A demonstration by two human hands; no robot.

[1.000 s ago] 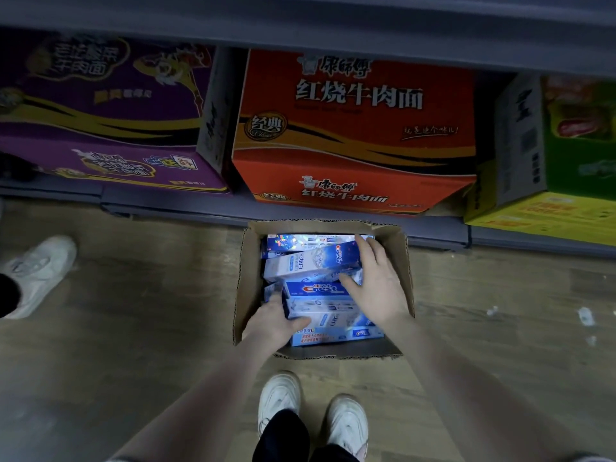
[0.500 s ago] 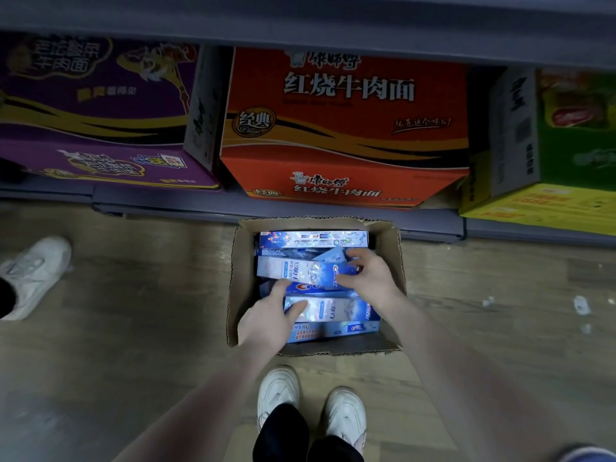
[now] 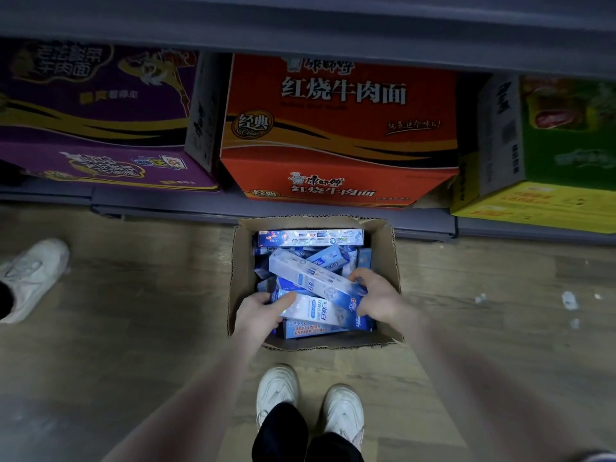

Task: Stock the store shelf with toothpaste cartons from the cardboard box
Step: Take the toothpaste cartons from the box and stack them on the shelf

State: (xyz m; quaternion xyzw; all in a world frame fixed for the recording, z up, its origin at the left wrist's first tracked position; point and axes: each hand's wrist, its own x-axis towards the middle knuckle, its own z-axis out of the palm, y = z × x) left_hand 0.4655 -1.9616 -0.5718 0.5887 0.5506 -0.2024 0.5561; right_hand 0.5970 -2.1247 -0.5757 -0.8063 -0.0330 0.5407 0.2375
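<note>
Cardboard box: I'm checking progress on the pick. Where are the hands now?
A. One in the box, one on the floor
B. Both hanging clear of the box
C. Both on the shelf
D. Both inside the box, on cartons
D: the left hand and right hand both reach into the box, each with a grip on a carton.

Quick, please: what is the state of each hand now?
Left hand: closed on a toothpaste carton in the cardboard box.
Right hand: closed on the end of a tilted carton.
</note>
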